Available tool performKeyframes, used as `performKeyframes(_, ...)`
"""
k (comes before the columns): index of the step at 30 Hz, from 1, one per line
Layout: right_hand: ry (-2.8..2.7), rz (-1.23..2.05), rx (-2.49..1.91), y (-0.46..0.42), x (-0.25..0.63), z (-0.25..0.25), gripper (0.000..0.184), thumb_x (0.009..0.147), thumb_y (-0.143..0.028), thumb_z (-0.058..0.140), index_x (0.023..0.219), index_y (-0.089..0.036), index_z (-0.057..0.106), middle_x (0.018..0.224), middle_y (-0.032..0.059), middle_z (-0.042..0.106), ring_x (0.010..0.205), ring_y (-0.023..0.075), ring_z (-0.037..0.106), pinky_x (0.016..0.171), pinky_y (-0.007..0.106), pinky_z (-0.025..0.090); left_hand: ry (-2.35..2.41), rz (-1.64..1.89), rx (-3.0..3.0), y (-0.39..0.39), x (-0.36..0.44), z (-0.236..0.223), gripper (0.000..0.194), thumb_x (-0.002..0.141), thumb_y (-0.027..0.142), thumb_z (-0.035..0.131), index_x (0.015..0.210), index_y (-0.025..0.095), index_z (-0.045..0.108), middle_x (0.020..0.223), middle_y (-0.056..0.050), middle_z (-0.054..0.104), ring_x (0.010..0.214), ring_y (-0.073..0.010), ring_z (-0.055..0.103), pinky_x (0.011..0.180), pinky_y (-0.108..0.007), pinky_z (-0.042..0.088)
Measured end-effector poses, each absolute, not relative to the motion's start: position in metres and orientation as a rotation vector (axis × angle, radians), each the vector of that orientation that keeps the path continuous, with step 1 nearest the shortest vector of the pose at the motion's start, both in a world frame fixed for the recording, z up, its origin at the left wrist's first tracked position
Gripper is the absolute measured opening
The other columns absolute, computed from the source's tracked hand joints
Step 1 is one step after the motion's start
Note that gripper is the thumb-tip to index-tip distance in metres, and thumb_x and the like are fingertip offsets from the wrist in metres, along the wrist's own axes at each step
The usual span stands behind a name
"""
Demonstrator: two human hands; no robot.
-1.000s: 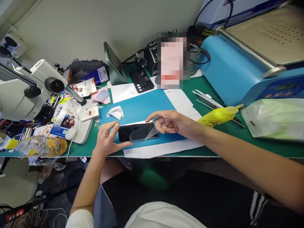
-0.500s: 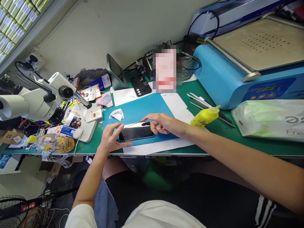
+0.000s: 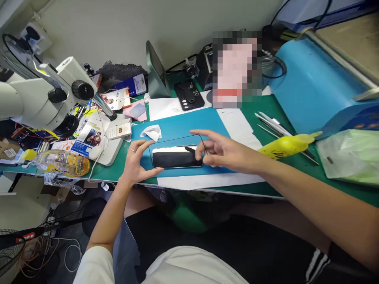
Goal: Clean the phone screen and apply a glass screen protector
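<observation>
My left hand (image 3: 136, 161) and my right hand (image 3: 217, 149) hold a clear screen protector (image 3: 174, 139) with a thin black edge between them. Left thumb and fingers grip its left end; the right fingers and thumb are at its right end. Directly beneath it, a phone (image 3: 177, 158) with a dark, shiny screen lies on a blue mat (image 3: 189, 120). Whether the protector touches the phone I cannot tell. A crumpled white wipe (image 3: 151, 132) lies just behind my left fingers.
A microscope (image 3: 72, 85) and a drink bottle (image 3: 63, 162) stand to the left. Behind the mat are a small display (image 3: 156, 71) and a black phone case (image 3: 189, 95). A yellow squeeze bottle (image 3: 287, 145), tweezers (image 3: 276, 127) and a blue machine (image 3: 314, 85) occupy the right.
The view has shifted, with the machine now closer to the right edge. My right fingers have spread further apart, and more of the protector's black outline shows above the phone.
</observation>
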State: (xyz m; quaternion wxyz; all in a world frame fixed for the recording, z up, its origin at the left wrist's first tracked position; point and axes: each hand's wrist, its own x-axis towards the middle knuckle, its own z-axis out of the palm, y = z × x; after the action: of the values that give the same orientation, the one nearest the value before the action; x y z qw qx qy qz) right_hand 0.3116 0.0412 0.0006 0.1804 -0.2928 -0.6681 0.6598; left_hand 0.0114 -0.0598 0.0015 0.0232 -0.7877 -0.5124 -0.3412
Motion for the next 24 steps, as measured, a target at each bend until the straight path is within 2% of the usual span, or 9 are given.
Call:
performKeyframes(3, -2.163, 1.656, -0.881, 0.040, 0.317, -0.002, 0.099, 0.077, -0.064, 0.081, 0.158, -0.032, 0.034, 0.106, 0.0056, 0.068, 0.071, 0.0168, 0.058, 0.063, 0.032, 0.053, -1.860, -1.101, -2.521, -0.067, 0.012, 0.003, 0.070, 0.086, 0.068, 0.069, 0.139, 0.024, 0.058, 0.125, -0.011, 0.059, 0.114, -0.0284, 0.061, 0.100, -0.045, 0.051)
performKeyframes(5, -2.262, 1.469, -0.900, 0.041, 0.318, -0.008, 0.085, 0.081, -0.066, 0.076, 0.152, -0.033, 0.043, 0.105, 0.0052, 0.068, 0.070, 0.0184, 0.058, 0.063, 0.035, 0.054, -1.969, -1.057, -2.551, -0.070, 0.012, 0.003, 0.069, 0.086, 0.065, 0.070, 0.140, 0.025, 0.058, 0.127, -0.011, 0.058, 0.118, -0.0296, 0.059, 0.103, -0.046, 0.048)
performKeyframes(8, -2.344, 1.210, -0.877, 0.041, 0.321, -0.020, 0.067, 0.085, -0.064, 0.073, 0.140, -0.032, 0.052, 0.103, 0.0051, 0.066, 0.078, 0.0212, 0.060, 0.072, 0.038, 0.056, -2.040, -0.921, -2.606, -0.071, 0.011, 0.003, 0.070, 0.087, 0.064, 0.070, 0.144, 0.024, 0.057, 0.129, -0.012, 0.057, 0.121, -0.0308, 0.056, 0.107, -0.047, 0.042)
performKeyframes(13, -2.482, 1.007, -0.766, 0.041, 0.331, -0.035, 0.077, 0.081, -0.065, 0.076, 0.146, -0.038, 0.045, 0.123, 0.0073, 0.060, 0.104, 0.0279, 0.064, 0.086, 0.042, 0.060, -2.066, -0.831, -2.629, -0.071, 0.012, 0.001, 0.071, 0.086, 0.067, 0.068, 0.139, 0.022, 0.061, 0.124, -0.012, 0.060, 0.114, -0.0299, 0.055, 0.106, -0.048, 0.039)
performKeyframes(15, -2.498, 0.984, -0.757, 0.040, 0.336, -0.036, 0.073, 0.084, -0.064, 0.072, 0.147, -0.040, 0.044, 0.126, 0.0080, 0.059, 0.109, 0.0303, 0.064, 0.088, 0.044, 0.061, -2.053, -0.839, -2.612, -0.071, 0.013, 0.001, 0.072, 0.084, 0.070, 0.068, 0.136, 0.021, 0.064, 0.119, -0.011, 0.062, 0.112, -0.0302, 0.055, 0.106, -0.050, 0.038)
performKeyframes(20, -2.539, 0.963, -0.825, 0.037, 0.340, -0.029, 0.078, 0.081, -0.073, 0.067, 0.150, -0.046, 0.044, 0.119, 0.0094, 0.062, 0.101, 0.0352, 0.065, 0.070, 0.048, 0.062, -2.027, -0.854, -2.626, -0.071, 0.017, -0.001, 0.072, 0.084, 0.073, 0.066, 0.132, 0.019, 0.064, 0.113, -0.011, 0.065, 0.107, -0.0292, 0.058, 0.109, -0.052, 0.036)
performKeyframes(24, -2.577, 0.859, -0.957, 0.035, 0.338, -0.025, 0.074, 0.087, -0.062, 0.065, 0.155, -0.052, 0.037, 0.115, 0.0108, 0.063, 0.103, 0.0368, 0.065, 0.077, 0.054, 0.060, -2.022, -0.870, -2.594, -0.071, 0.018, -0.002, 0.067, 0.091, 0.072, 0.060, 0.135, 0.022, 0.060, 0.113, -0.011, 0.065, 0.108, -0.0284, 0.059, 0.109, -0.051, 0.037)
